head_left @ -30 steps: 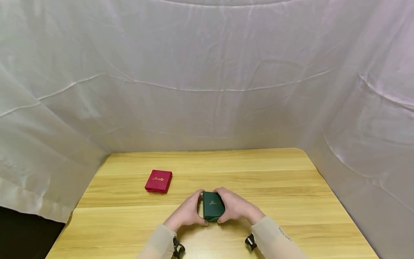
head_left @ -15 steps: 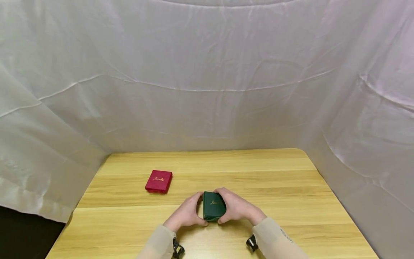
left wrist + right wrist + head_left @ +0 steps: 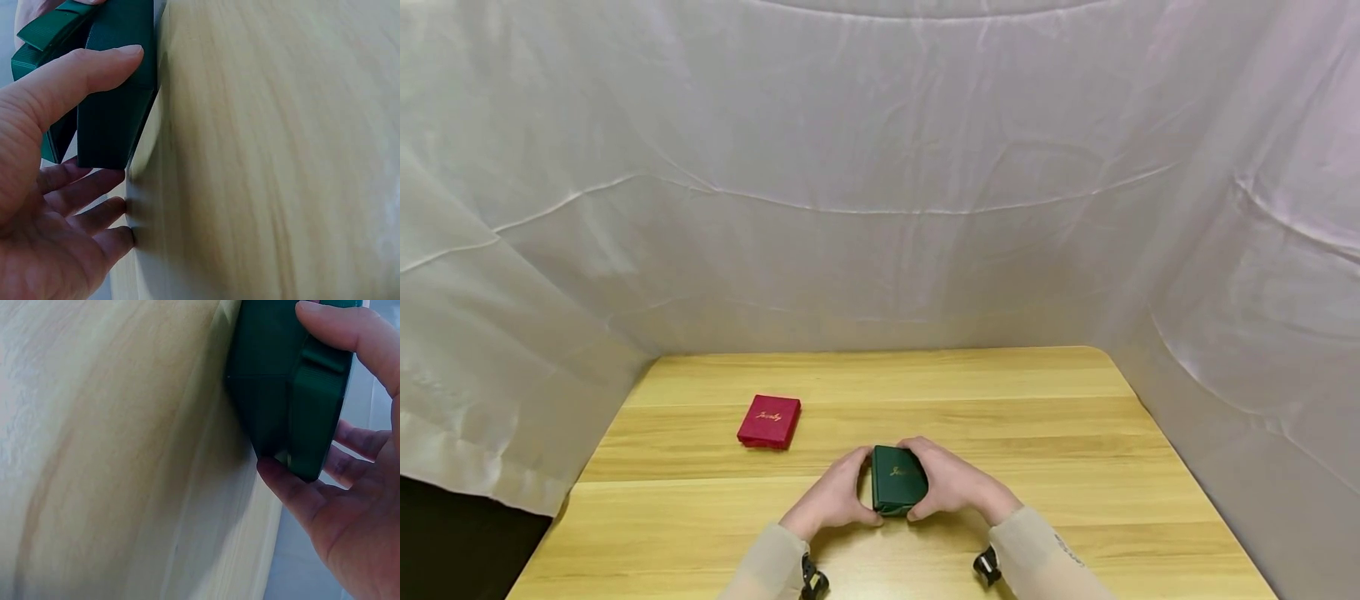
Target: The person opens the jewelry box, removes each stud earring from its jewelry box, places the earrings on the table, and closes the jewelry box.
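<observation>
A dark green jewelry box (image 3: pixel 898 477) with gold lettering on its lid lies between both hands near the table's front. My left hand (image 3: pixel 838 493) holds its left end, the thumb against the near side and the fingers reaching to the far corner. At the right end, my right hand (image 3: pixel 951 479) grips the box between thumb and fingers and covers part of the lid. A ribbon tab (image 3: pixel 53 30) shows on the near side in the left wrist view. In the right wrist view, a narrow gap separates the lid (image 3: pixel 317 419) from the lower part (image 3: pixel 259 400) near the end.
A red jewelry box (image 3: pixel 769 421) with gold lettering lies farther back and left on the wooden table (image 3: pixel 1037 433). Pale curtains (image 3: pixel 880 250) hang behind the table and along both sides. A black wrist strap (image 3: pixel 813 577) sits under the left sleeve.
The right hand and the green jewelry box's right side have shifted very slightly to the right. The left hand stays nearly still, and the red box has not moved.
</observation>
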